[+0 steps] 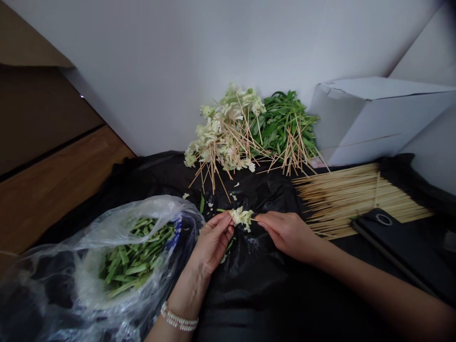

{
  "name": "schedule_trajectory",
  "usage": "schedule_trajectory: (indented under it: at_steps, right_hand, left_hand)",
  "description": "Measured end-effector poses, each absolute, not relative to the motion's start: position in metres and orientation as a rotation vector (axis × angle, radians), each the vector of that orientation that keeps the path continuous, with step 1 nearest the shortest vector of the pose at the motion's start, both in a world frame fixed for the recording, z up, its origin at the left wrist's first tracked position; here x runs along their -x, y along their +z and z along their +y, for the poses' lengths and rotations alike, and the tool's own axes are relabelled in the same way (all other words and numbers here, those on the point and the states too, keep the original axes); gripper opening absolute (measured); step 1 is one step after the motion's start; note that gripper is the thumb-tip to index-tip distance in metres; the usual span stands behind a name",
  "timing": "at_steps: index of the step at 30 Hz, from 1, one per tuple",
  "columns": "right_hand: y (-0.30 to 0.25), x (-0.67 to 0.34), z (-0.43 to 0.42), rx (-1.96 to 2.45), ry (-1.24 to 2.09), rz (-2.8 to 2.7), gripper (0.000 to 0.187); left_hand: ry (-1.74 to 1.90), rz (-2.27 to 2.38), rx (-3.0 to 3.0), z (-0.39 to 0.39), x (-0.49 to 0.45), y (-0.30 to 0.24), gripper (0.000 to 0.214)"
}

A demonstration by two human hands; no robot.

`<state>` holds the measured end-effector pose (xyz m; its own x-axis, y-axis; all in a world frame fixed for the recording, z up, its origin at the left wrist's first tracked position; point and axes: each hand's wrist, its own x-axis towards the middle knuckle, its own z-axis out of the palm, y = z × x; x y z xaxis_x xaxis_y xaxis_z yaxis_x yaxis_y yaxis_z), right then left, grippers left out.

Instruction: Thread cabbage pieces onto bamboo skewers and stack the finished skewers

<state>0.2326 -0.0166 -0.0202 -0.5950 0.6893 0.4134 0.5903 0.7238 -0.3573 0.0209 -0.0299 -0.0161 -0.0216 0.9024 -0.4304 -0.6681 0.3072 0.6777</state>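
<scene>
Between my two hands is a small bunch of pale cabbage leaves (242,217) threaded on a thin wooden skewer (253,219). My left hand (216,239), with a beaded bracelet (179,318) at the wrist, pinches the leaves from the left side. The skewer's bare end is gripped in the closed fingers of my right hand (285,232). Both hands hover low over black plastic sheeting (249,294). Bits of leaf lie on the sheet just beyond them.
Skewered cabbage (221,128) and skewered green leaves (281,116) are heaped against the wall. On the right lie many bare skewers (359,194), a dark phone (402,247) and a white box (377,118). A clear plastic bag (89,247) at left holds cut green vegetable pieces (138,256).
</scene>
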Motion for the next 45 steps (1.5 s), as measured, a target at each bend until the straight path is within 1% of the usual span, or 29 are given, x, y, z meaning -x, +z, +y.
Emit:
schedule_trajectory:
  at_steps: [7,11,13,15,17,19,22,25,27,28,31,32,37,41,45]
  right_hand:
    - [-0.026,-0.232,-0.018,0.958,0.122,-2.422,0.03]
    - [-0.026,-0.232,-0.014,0.952,0.135,-2.348,0.03]
    - [-0.024,-0.234,-0.011,0.975,0.151,-2.275,0.029]
    - [-0.022,-0.237,-0.008,1.003,0.142,-2.21,0.028]
    - [-0.021,-0.239,-0.006,1.019,0.128,-2.177,0.028]
    - [-0.02,-0.24,-0.006,1.018,0.124,-2.174,0.028]
    - [-0.02,-0.24,-0.006,1.016,0.114,-2.189,0.028]
    - [-0.021,-0.239,-0.007,1.019,0.107,-2.206,0.029]
    - [-0.021,-0.239,-0.008,1.02,0.104,-2.21,0.03]
    - [-0.022,-0.238,-0.008,1.02,0.102,-2.209,0.03]
    - [-0.023,-0.238,-0.008,1.014,0.106,-2.21,0.03]
    - [-0.023,-0.238,-0.008,1.011,0.109,-2.213,0.03]
    - [-0.024,-0.238,-0.008,1.0,0.097,-2.218,0.029]
    - [-0.025,-0.237,-0.008,1.001,0.096,-2.225,0.03]
    - [-0.026,-0.236,-0.009,1.003,0.109,-2.231,0.03]
  left_hand:
    - [1.288,1.025,-0.388,-0.031,-0.026,-0.02,0.026]
    - [1.363,1.069,-0.58,-0.031,-0.024,-0.017,0.035]
    - [1.443,1.192,-0.773,-0.03,-0.018,-0.016,0.036]
    - [1.473,1.393,-1.026,-0.029,-0.011,-0.016,0.028]
    - [1.412,1.571,-1.313,-0.028,-0.006,-0.018,0.018]
    - [1.296,1.659,-1.619,-0.028,-0.004,-0.022,0.015]
    - [1.15,1.731,-2.074,-0.027,-0.003,-0.031,0.023]
    - [1.018,1.795,-2.319,-0.026,-0.002,-0.04,0.037]
    - [0.972,1.829,-2.361,-0.026,-0.001,-0.042,0.041]
    - [0.972,1.846,-2.365,-0.026,-0.001,-0.041,0.038]
    - [1.022,1.857,-2.321,-0.028,-0.002,-0.035,0.017]
    - [1.037,1.843,-2.288,-0.028,-0.003,-0.033,0.015]
    - [1.044,1.816,-2.234,-0.027,-0.006,-0.036,0.024]
    - [0.843,1.859,-2.386,-0.027,-0.005,-0.041,0.031]
    - [0.799,1.943,-2.371,-0.029,-0.005,-0.036,0.028]
